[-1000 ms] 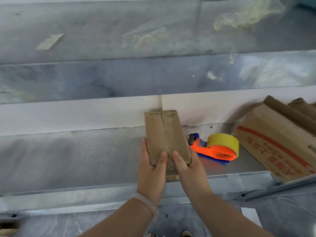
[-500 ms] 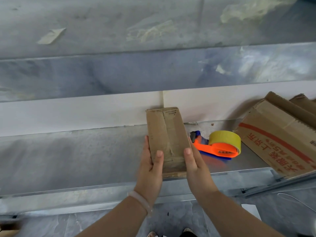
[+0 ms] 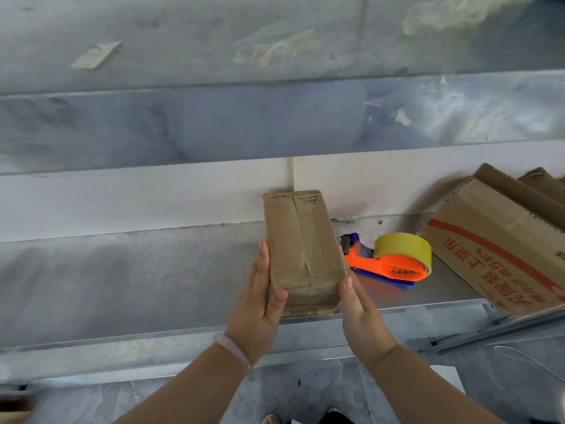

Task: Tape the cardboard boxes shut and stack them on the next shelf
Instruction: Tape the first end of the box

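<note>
At the far left the metal shelf (image 3: 128,276) carries nothing that bears on the job. The left hand (image 3: 260,301), a pale bracelet (image 3: 232,351) on its wrist, lies flat against the left wall of the small cardboard box (image 3: 301,252), fingers straight and pointing away from the person, the thumb resting on the near top corner. The box stands on the shelf with its near end at the front lip and its long axis running back toward the white wall. Its two top flaps meet in a centre seam; whether fresh tape covers that seam cannot be told from the worn surface. The right hand (image 3: 357,310) mirrors the left, palm pressed to the box's right wall, thumb at the near corner, its fingers mostly hidden behind the box. So both hands are flat and press the box between them rather than curling round it. This reads as squaring the box up with the flaps closed, the step just ahead of taping. Just beside the box on the right lies the tape dispenser (image 3: 388,267), orange handle toward the box, its yellow roll (image 3: 403,249) outward, touched by neither hand. Further right leans a large cardboard box (image 3: 495,249) with red print. The next move probably calls for the right hand to let go and take the dispenser while the left holds the flaps down.
</note>
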